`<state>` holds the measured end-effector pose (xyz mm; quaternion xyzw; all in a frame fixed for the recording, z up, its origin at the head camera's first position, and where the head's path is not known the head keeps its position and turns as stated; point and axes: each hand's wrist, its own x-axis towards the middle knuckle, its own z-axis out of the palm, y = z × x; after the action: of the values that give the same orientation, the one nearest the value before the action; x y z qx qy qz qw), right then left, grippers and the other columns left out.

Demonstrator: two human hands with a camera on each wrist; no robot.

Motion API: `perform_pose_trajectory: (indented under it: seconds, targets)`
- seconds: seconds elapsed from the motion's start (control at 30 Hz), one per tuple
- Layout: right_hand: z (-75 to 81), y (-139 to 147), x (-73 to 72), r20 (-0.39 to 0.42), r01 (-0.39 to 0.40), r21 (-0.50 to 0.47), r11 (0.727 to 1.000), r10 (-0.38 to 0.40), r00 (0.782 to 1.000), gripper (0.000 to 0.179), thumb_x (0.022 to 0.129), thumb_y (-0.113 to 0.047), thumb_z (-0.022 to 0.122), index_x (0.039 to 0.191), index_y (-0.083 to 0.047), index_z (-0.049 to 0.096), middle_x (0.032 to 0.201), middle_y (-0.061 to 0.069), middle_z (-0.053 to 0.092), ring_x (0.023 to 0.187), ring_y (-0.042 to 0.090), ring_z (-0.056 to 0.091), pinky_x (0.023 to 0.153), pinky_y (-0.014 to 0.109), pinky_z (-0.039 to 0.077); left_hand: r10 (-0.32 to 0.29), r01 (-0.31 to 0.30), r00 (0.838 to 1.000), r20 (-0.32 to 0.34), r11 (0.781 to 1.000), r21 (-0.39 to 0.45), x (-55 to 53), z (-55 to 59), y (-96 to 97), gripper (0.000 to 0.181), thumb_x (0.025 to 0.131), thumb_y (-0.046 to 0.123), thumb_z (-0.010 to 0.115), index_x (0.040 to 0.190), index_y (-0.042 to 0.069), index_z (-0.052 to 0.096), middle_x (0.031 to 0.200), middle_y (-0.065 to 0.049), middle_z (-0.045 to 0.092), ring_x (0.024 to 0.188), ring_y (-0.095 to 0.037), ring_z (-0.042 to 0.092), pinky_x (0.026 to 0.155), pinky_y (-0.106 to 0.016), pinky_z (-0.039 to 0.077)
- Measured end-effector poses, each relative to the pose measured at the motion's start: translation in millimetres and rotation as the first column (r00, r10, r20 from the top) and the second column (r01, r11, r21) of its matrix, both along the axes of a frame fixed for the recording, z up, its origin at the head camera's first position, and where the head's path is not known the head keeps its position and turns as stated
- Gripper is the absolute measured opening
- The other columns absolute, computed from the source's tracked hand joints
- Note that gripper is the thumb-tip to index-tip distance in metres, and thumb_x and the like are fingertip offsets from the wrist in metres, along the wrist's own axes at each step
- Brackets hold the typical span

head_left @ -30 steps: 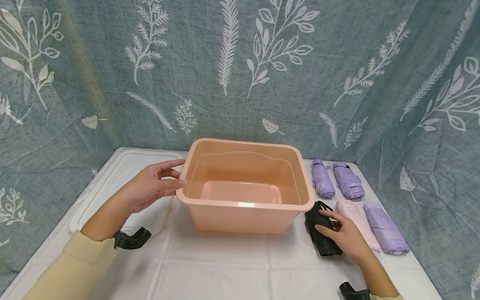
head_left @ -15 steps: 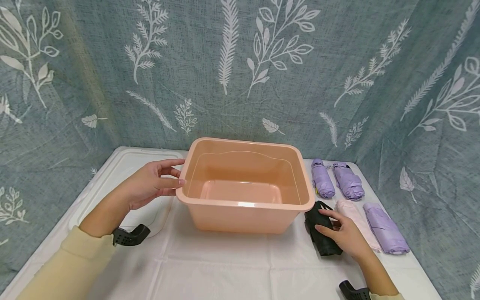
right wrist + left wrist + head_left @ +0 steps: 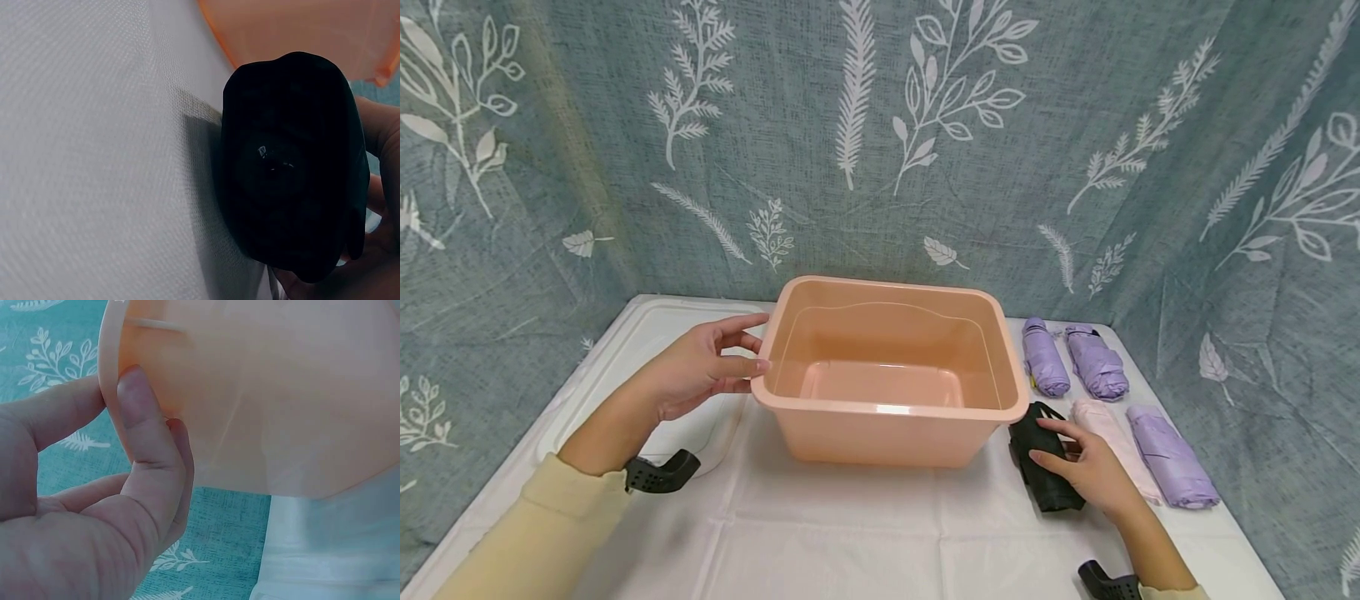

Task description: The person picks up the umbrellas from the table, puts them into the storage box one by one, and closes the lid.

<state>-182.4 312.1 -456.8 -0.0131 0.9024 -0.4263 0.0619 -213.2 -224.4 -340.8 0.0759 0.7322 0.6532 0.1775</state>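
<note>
A patterned blue-green curtain (image 3: 760, 150) hangs beyond both hands, and a table (image 3: 835, 542) under white cloth stretches out beneath them. The largest thing on the table is the peach bin (image 3: 887, 437), standing between the two hands; the left hand (image 3: 703, 371) pinches its rim on the side nearest that hand, thumb and fingers on the edge, apparently to steady it. Beneath and beyond the left hand, a flat white panel (image 3: 625, 367), perhaps a lid, lies on the cloth. Across from there, the right hand (image 3: 1090, 467) has thumb and fingers bent round a black bundle (image 3: 1047, 483), likely a folded umbrella, which sits outside the bin, just off its corner; the right wrist view shows the bundle's end hiding much of that grip. Similar bundles lie around the right hand: a purple roll (image 3: 1172, 458) farther to its right, a pink roll (image 3: 1116, 446) just beside it and partly behind it, and two purple rolls (image 3: 1097, 362) (image 3: 1043, 358) beyond its fingertips. The step in hand looks like taking hold of the black bundle while the bin is held still. The next move, as I judge it, calls for a firm lift, high enough to clear the rim, then a carry towards the left hand.
</note>
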Motion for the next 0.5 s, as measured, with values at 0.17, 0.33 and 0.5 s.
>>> perform_pose_trajectory:
  seconds: [0.17, 0.33, 0.5]
  targets:
    - [-0.9, -0.1, -0.3, 0.004, 0.002, -0.007, 1.0, -0.002, 1.0, 0.065, 0.091, -0.033, 0.079, 0.148, -0.014, 0.056, 0.15, 0.024, 0.052, 0.119, 0.036, 0.061, 0.081, 0.032, 0.054, 0.001, -0.001, 1.0, -0.007, 1.0, -0.01, 1.4, 0.2, 0.1, 0.09, 0.093, 0.007, 0.074, 0.165, 0.013, 0.02, 0.124, -0.012, 0.051, 0.094, -0.014, 0.072, 0.088, -0.035, 0.063]
    - [-1.1, -0.5, -0.4, 0.004, 0.003, -0.007, 1.0, -0.003, 1.0, 0.065, 0.091, -0.033, 0.079, 0.147, -0.013, 0.056, 0.15, 0.024, 0.052, 0.12, 0.037, 0.061, 0.081, 0.032, 0.054, 0.001, -0.001, 1.0, -0.007, 1.0, -0.009, 1.9, 0.8, 0.3, 0.09, 0.093, 0.006, 0.074, 0.165, 0.013, 0.02, 0.125, -0.012, 0.049, 0.094, -0.014, 0.072, 0.088, -0.034, 0.063]
    - [1.1, -1.3, -0.9, 0.027, 0.008, -0.011, 1.0, -0.008, 1.0, 0.067, 0.09, -0.034, 0.08, 0.148, -0.012, 0.055, 0.152, 0.024, 0.049, 0.119, 0.036, 0.062, 0.08, 0.031, 0.056, -0.007, 0.007, 1.0, -0.009, 1.0, 0.007, 1.1, 1.0, 1.1, 0.087, 0.094, 0.006, 0.073, 0.165, 0.011, 0.022, 0.127, -0.012, 0.048, 0.093, -0.013, 0.072, 0.086, -0.032, 0.063]
